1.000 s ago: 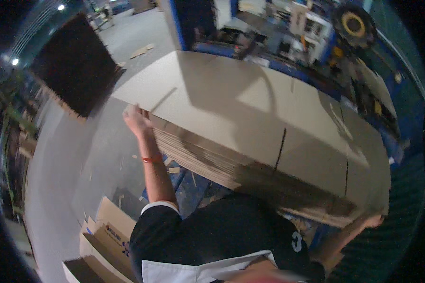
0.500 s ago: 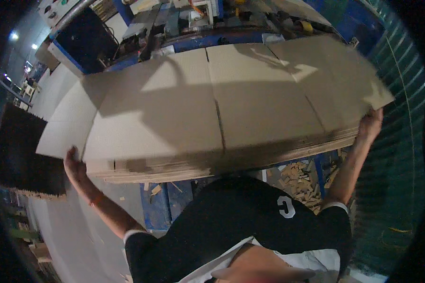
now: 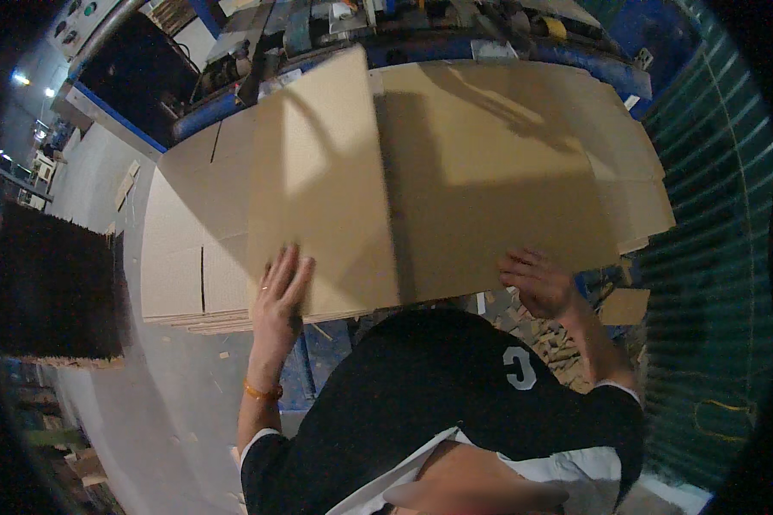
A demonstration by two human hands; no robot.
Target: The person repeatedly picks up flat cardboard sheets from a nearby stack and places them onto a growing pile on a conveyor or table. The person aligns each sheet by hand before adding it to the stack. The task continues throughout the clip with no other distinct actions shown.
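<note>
The card is lying on the stack at twelve o'clock, with both sides seemingly folded in. The left hand is resting flat at eight, fingers slightly spread; the right hand, at four, is maybe pinching, but I cannot tell. Unfolded sheets are waiting underneath.

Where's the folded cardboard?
In the head view, the folded cardboard is central, over the cardboard stack, with the left hand and right hand near its lower edge.
</note>
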